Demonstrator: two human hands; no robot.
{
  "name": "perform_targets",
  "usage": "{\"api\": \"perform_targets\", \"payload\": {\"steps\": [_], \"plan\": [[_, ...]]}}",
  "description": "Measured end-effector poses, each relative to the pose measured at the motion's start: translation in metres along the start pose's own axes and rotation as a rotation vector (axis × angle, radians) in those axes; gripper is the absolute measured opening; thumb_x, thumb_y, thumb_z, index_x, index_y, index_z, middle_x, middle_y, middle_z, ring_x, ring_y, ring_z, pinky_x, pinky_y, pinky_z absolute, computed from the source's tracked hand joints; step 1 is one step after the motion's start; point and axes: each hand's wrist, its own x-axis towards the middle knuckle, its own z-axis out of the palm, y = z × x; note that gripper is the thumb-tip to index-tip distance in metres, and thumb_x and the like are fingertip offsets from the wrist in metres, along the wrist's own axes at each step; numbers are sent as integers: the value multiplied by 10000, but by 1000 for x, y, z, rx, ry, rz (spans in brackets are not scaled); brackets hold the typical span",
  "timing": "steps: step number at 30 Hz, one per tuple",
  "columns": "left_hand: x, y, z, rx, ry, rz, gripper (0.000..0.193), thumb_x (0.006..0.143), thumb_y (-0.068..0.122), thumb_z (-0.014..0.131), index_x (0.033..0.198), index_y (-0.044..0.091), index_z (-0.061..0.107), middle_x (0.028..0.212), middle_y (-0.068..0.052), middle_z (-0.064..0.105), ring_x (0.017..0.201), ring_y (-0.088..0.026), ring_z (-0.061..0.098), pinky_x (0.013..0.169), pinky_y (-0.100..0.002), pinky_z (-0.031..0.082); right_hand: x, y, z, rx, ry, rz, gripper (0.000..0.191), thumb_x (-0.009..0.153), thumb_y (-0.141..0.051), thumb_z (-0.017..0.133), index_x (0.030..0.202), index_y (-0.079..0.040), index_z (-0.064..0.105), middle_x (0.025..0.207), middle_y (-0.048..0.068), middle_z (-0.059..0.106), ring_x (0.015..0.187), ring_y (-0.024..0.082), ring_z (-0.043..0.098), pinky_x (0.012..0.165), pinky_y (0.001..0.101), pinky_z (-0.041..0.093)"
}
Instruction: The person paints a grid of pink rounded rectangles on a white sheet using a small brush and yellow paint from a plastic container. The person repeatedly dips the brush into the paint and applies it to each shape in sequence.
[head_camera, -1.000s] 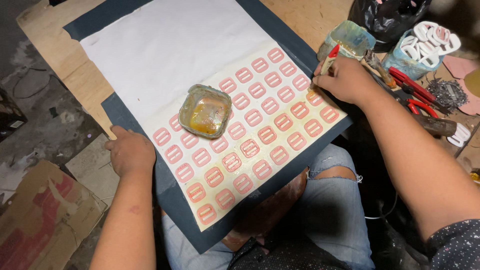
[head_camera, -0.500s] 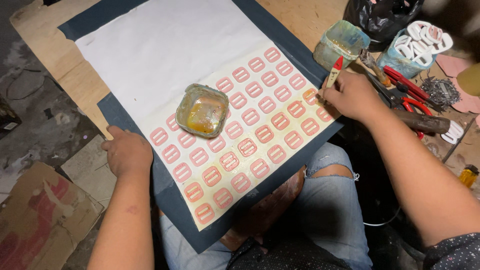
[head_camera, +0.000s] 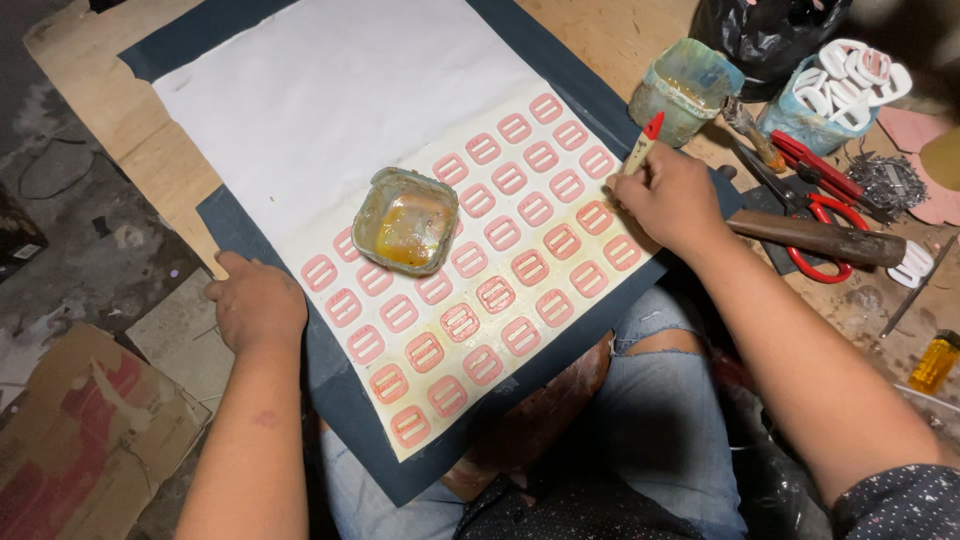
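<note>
A white sheet (head_camera: 350, 90) lies on a dark blue mat (head_camera: 350, 400) across a wooden board. Rows of several pink buckle-shaped pieces (head_camera: 520, 270) cover the sheet's near half. Among them stands a small square tub of amber glue (head_camera: 405, 220). My right hand (head_camera: 670, 195) rests at the sheet's right edge, holding a small brush with a red tip (head_camera: 642, 145) that points up and away. My left hand (head_camera: 255, 305) presses flat on the mat's left edge, holding nothing.
Right of the mat stand a teal glue-stained cup (head_camera: 685, 88) and a tub of white buckles (head_camera: 845, 80). Red scissors (head_camera: 815, 185), a wooden-handled tool (head_camera: 815, 238), metal scraps and a small yellow bottle (head_camera: 935, 362) lie there. Cardboard (head_camera: 90, 440) lies on the floor at left.
My right hand with the brush has drawn back a little from the cup toward the sheet's right edge. The left hand stays on the mat.
</note>
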Motion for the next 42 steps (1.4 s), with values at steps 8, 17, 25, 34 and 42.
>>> {"api": "perform_targets", "payload": {"steps": [8,17,25,34,42], "plan": [[4,-3,4,13,1,15,603,1079,247,404,1544,-89,220,1283,-465,441,1003,-504,666,824,-503,579,21,1,-2,202,139,-13,218,950,-169,771,963,7,643,782,83,688,675,162,659,627,320,519],[5,-5,8,-1,26,14,591,1083,251,389,1551,-73,229,1296,-447,447,1017,-521,654,845,-526,560,5,32,-20,418,-2,6,133,984,-87,723,1070,2,674,883,30,694,773,116,642,683,270,517],[3,-2,3,-13,-22,-26,584,1079,244,358,1551,-66,207,1365,-475,377,1035,-526,650,825,-527,576,8,16,-5,257,-41,-2,153,976,-107,732,1031,27,683,842,81,710,748,154,684,678,296,531],[4,-3,5,6,6,-1,598,1074,251,391,1548,-72,220,1358,-480,394,1042,-522,651,865,-522,557,11,27,-18,280,-27,116,190,971,-161,713,1022,10,645,845,107,714,711,174,671,660,334,536],[5,-2,5,-24,3,-16,569,1089,256,385,1545,-54,244,1319,-440,441,1061,-530,640,885,-538,548,21,20,-17,-368,-87,-310,283,913,-282,727,1004,-16,692,952,228,705,897,455,651,771,506,509]]}}
